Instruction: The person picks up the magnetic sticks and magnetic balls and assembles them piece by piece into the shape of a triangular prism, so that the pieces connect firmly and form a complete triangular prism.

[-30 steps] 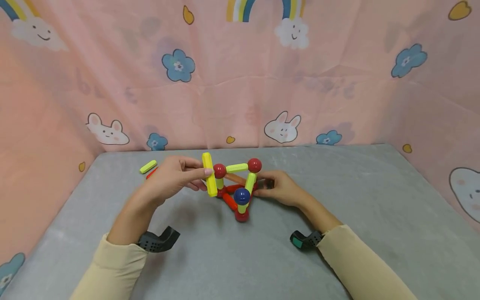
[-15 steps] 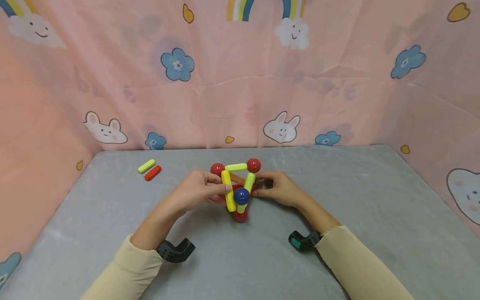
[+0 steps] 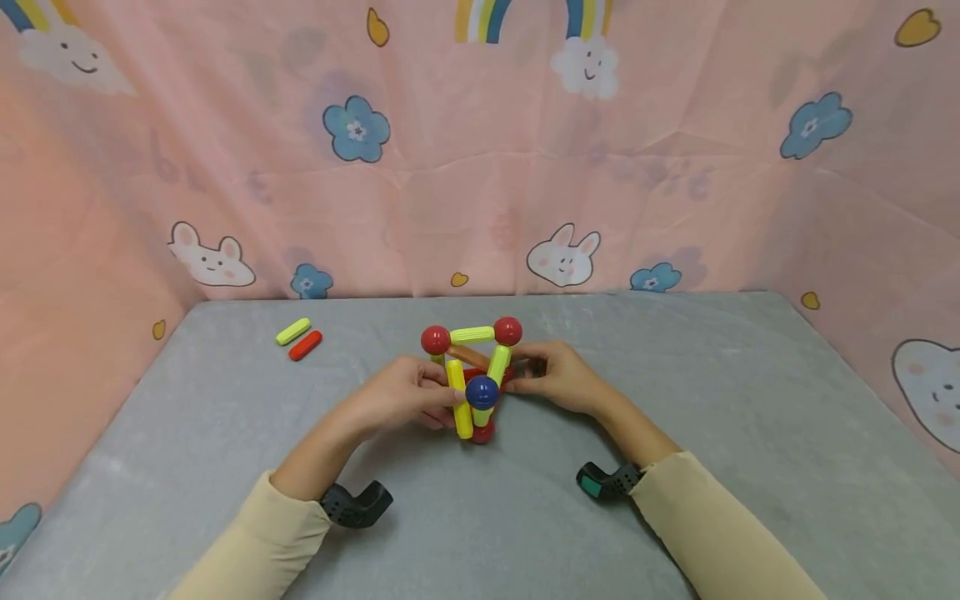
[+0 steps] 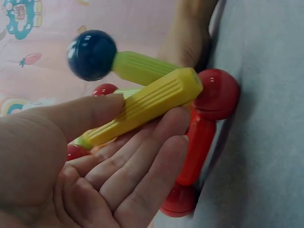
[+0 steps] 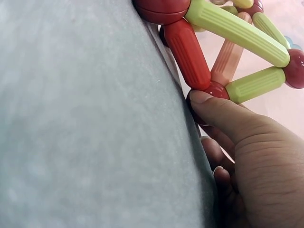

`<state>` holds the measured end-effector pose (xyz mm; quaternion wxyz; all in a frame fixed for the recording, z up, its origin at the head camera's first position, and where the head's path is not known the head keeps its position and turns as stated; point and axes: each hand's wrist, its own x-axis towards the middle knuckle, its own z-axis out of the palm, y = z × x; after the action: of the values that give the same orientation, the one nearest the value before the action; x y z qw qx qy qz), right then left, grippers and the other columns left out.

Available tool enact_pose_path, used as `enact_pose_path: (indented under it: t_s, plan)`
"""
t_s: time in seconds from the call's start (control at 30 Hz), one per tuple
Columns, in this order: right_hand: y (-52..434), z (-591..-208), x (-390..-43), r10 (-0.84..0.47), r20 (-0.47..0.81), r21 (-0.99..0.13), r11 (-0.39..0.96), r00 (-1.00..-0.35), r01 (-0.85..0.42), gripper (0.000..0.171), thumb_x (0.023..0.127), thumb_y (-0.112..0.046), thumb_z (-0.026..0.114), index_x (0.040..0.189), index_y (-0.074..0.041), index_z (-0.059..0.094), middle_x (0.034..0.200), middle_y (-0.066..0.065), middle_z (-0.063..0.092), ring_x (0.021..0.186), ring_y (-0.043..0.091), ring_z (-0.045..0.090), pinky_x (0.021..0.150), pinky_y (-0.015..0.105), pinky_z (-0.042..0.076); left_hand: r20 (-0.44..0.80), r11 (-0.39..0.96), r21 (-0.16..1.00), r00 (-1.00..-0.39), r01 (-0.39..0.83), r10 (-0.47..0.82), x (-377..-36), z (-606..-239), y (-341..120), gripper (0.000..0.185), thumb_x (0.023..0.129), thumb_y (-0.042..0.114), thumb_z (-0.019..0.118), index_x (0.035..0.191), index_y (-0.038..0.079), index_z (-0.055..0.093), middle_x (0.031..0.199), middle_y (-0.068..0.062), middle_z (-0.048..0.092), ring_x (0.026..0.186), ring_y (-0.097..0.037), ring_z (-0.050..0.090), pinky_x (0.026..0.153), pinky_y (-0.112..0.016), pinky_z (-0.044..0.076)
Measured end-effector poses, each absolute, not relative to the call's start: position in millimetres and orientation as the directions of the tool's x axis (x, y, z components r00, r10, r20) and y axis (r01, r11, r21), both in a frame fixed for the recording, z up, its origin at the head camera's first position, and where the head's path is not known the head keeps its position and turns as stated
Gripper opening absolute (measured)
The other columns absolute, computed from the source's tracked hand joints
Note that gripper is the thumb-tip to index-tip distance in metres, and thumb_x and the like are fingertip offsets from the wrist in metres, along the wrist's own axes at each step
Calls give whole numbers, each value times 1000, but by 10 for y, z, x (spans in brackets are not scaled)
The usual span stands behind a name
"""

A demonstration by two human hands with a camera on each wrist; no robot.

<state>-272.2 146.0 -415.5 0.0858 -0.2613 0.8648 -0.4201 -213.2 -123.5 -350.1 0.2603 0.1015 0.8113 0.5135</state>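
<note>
A frame of magnetic rods and balls stands on the grey table, with red balls [image 3: 436,340], a blue ball [image 3: 482,392], lime rods [image 3: 472,335], red rods [image 5: 187,54] and an orange rod [image 5: 229,59]. In my left hand [image 3: 408,394] a yellow magnetic rod [image 4: 147,107] is pinched between thumb and fingers. One end of it lies close to a lower red ball [image 4: 217,94]; whether they touch I cannot tell. On the frame's right, my right hand [image 3: 561,379] grips a lower corner red ball [image 5: 218,90], thumb pressed against it.
A loose lime rod [image 3: 293,332] and a loose red rod [image 3: 305,346] lie at the back left of the grey table [image 3: 675,383]. A pink printed cloth [image 3: 450,200] hangs behind and along both sides.
My left hand has brought the yellow rod right and down, from beside the upper left red ball to the frame's front left side. The right hand stays at its corner.
</note>
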Motion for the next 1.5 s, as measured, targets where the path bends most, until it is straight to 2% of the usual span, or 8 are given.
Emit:
enact_pose_path:
  t_s: [0.47, 0.83, 1.0, 1.5]
  plan:
    - [1406, -4162, -2736, -534, 82, -776, 495, -841, -390, 38, 86, -15, 80, 122, -13, 72, 98, 3, 69, 83, 20, 57, 69, 24, 47, -337, 446, 883, -854, -142, 396, -2139, -3455, -1328, 30, 97, 23, 67, 114, -2, 69, 99, -13, 78, 91, -24, 77, 82, -35, 62]
    - [1381, -4151, -2737, -542, 99, -775, 484, -835, -406, 38, 86, -15, 80, 122, -12, 72, 98, 3, 69, 83, 19, 57, 69, 24, 47, -333, 384, 908, -842, -165, 424, -2167, -3505, -1383, 32, 99, 22, 65, 117, -4, 67, 101, -16, 78, 92, -25, 76, 84, -36, 62]
    - [1363, -4143, -2753, -540, 86, -772, 495, -838, -398, 38, 86, -15, 81, 122, -13, 72, 95, 3, 67, 84, 20, 57, 69, 24, 46, -327, 368, 913, -856, -177, 400, -2173, -3525, -1394, 32, 99, 22, 66, 119, -3, 66, 103, -16, 78, 93, -23, 76, 85, -35, 62]
    - [1325, -4144, -2775, -544, 86, -774, 491, -835, -400, 36, 86, -14, 80, 121, -12, 72, 99, 3, 69, 84, 21, 57, 71, 24, 48, -336, 354, 912, -876, -210, 346, -2150, -3566, -1374, 34, 99, 25, 65, 119, -3, 70, 101, -16, 78, 90, -23, 77, 80, -32, 62]
